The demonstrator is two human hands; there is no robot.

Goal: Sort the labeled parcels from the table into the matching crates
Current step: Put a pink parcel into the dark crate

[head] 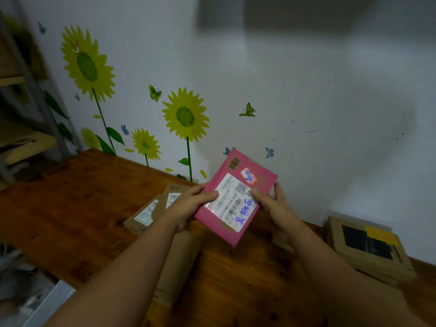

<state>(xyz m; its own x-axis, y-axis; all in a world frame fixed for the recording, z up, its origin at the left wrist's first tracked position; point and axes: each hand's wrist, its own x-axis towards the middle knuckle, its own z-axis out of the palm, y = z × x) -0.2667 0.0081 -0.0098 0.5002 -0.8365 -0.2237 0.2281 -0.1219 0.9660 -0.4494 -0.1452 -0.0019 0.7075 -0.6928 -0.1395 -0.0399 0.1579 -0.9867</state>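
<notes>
A pink padded parcel with a white shipping label and blue handwriting is held up above the wooden table. My left hand grips its left edge, thumb on the label. On the other side my right hand grips the right edge, thumb on the label as well. Under my left hand lie two flat brown cardboard parcels with white labels. A longer brown cardboard parcel lies on the table below my forearms, partly hidden.
A brown box with a dark window and a yellow sticker sits on other cardboard at the table's right end. The wall with sunflower stickers runs just behind the table. A shelf unit stands at the left. No crate is in view.
</notes>
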